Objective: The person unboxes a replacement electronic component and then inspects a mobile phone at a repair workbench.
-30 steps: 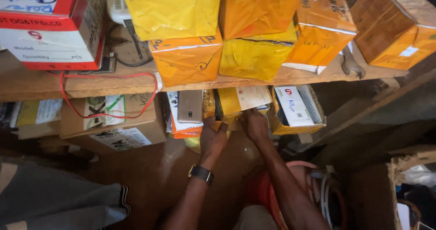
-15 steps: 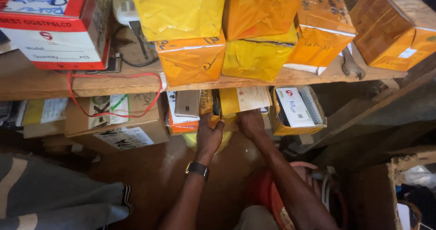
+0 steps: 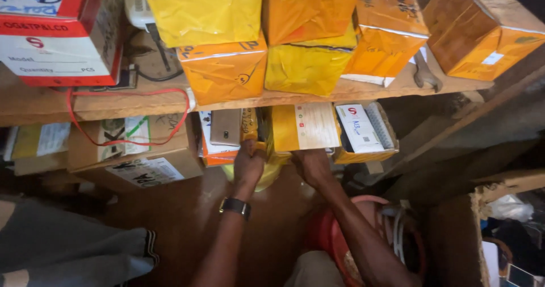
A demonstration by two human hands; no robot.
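Under the wooden shelf [image 3: 352, 91], my left hand [image 3: 248, 165] grips the lower edge of a narrow yellow-orange packet [image 3: 250, 125] standing between other parcels. A black watch [image 3: 235, 206] sits on that wrist. My right hand [image 3: 311, 165] holds the bottom of a yellow parcel with a white label [image 3: 304, 127]. Between the two hands a yellow bag [image 3: 272, 171] bulges out. A white-and-orange box with a tan flat item on it [image 3: 224, 129] stands just left of the left hand.
Yellow and orange wrapped boxes [image 3: 227, 74] crowd the top of the shelf, with a red-and-white carton [image 3: 54, 37] at the left. Brown cardboard boxes [image 3: 136, 151] and a red cord [image 3: 125, 142] sit lower left. A red basin with white cables [image 3: 392, 230] lies at the right.
Both hands have moved up and deeper under the shelf, from resting before the parcels to gripping their lower edges. The view has shifted slightly closer.
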